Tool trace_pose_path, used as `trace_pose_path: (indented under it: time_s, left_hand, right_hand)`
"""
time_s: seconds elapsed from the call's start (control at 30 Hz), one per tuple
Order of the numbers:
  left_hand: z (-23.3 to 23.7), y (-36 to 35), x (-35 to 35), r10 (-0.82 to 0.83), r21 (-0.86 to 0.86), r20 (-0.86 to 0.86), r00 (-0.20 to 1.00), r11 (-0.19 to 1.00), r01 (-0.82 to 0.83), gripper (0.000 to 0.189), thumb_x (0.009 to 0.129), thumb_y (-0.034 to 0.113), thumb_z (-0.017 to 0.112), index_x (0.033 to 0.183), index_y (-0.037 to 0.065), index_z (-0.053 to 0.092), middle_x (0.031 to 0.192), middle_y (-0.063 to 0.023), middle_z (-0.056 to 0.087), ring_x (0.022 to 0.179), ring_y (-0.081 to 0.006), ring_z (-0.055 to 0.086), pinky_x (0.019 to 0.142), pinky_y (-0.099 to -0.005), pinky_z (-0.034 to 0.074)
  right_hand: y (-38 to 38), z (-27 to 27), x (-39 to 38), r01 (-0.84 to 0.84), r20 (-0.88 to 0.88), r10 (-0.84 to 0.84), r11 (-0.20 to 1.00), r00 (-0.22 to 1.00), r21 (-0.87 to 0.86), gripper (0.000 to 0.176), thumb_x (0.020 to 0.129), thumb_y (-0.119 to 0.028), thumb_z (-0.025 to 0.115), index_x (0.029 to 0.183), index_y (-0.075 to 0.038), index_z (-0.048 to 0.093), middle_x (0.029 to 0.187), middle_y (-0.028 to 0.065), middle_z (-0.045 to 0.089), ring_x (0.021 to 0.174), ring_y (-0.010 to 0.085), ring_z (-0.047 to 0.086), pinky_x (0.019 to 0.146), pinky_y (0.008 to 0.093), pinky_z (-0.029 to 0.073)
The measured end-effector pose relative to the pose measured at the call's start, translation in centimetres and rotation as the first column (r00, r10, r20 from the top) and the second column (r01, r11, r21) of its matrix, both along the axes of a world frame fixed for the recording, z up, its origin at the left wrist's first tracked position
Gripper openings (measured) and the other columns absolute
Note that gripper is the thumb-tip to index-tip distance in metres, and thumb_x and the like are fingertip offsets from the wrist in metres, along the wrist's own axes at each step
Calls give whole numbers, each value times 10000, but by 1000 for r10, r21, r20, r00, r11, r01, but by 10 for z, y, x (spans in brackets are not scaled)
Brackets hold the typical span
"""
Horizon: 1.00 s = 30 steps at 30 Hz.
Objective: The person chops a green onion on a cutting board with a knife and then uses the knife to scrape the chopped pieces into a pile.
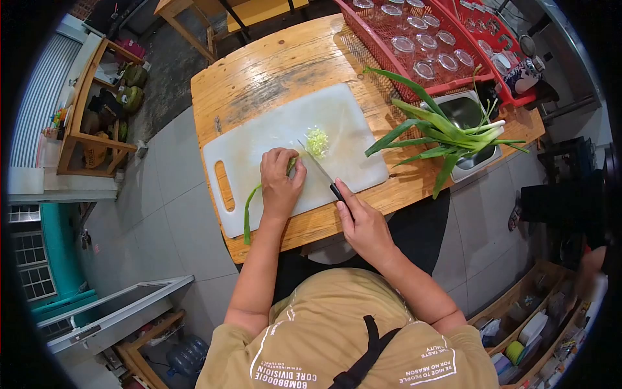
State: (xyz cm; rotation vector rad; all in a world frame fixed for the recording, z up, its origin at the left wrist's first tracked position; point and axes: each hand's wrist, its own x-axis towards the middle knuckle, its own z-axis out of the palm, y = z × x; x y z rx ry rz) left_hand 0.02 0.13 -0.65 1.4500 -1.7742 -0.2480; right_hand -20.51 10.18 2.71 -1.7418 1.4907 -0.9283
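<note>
A white cutting board [253,139] lies on the wooden table. On it my left hand [280,181] is closed around a green onion [249,214], whose green end trails off the board's near edge. My right hand [361,223] grips the black handle of a kitchen knife [316,160]. The blade points up and left, its tip close to my left fingers. Just beyond the blade sits a small pile of chopped green onion [317,142]. Part of the held onion is hidden under my left hand.
To the right, a bunch of green onions [447,129] rests across metal containers [461,110] near the table edge. Behind it, a red crate [389,61] holds several upturned glasses. A second red basket [476,19] stands farther back. A person's arm [591,269] shows at far right.
</note>
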Motion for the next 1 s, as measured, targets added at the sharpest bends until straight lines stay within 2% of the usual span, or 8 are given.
trace_pose_path:
  time_s: [0.2, 0.27, 0.37, 0.57, 0.8, 0.87, 1.0]
  left_hand:
    - [3, 2, 0, -5, -58, -32, 999, 998, 3, 247, 904, -24, 738, 1136, 59, 729, 1142, -119, 665, 1065, -339, 637, 976, -468, 519]
    - [2, 2, 1, -27, -59, -58, 998, 998, 24, 336, 884, -77, 709, 1178, 81, 743, 1182, -112, 645, 1095, -329, 633, 1005, -470, 517]
    - [1, 3, 4, -81, -55, -10, 997, 995, 80, 411, 842, -105, 700, 1192, 102, 762, 1204, -110, 634, 1114, -319, 630, 1025, -470, 514]
    - [1, 5, 3, -66, 6, 49, 997, 998, 66, 411, 806, -99, 713, 1152, 106, 795, 1221, -115, 631, 1134, -322, 630, 1038, -464, 503]
    - [4, 5, 0, -61, 32, 132, 989, 998, 57, 374, 826, -66, 717, 1146, 108, 803, 1216, -126, 631, 1191, -337, 617, 1050, -470, 481]
    - [4, 5, 0, -56, 32, 146, 988, 998, 52, 349, 837, -49, 715, 1141, 99, 803, 1215, -129, 629, 1198, -338, 611, 1051, -470, 478]
    - [7, 5, 0, -48, 29, 161, 986, 999, 44, 331, 858, -60, 695, 1140, 81, 797, 1221, -132, 639, 1143, -330, 627, 1050, -468, 499]
  right_hand:
    - [1, 1, 1, -18, -179, 3, 997, 984, -78, 546, 1121, -216, 636, 1659, -197, 543, 1004, 166, 717, 802, 396, 736, 719, 500, 609]
    - [2, 3, 1, -33, -233, 16, 997, 972, -70, 558, 1117, -222, 646, 1665, -202, 542, 987, 150, 689, 779, 379, 733, 690, 487, 608]
    - [4, 3, 0, -46, -257, 23, 995, 966, -85, 571, 1112, -222, 657, 1670, -201, 537, 978, 142, 668, 758, 372, 728, 682, 482, 607]
    - [7, 4, -1, -56, -326, 15, 991, 945, -118, 588, 1108, -226, 672, 1679, -193, 532, 908, 129, 604, 709, 338, 706, 638, 454, 591]
    - [17, 3, -4, -69, -345, 17, 988, 939, -141, 583, 1109, -235, 676, 1675, -193, 541, 862, 120, 557, 646, 318, 664, 607, 446, 574]
    - [20, 12, -7, -67, -315, 45, 996, 948, -60, 569, 1085, -175, 704, 1641, -187, 581, 861, 134, 587, 701, 346, 675, 643, 456, 571]
    - [31, 15, -20, -89, -268, 73, 995, 961, -46, 571, 1106, -214, 677, 1662, -168, 553, 868, 130, 617, 671, 338, 682, 629, 451, 582]
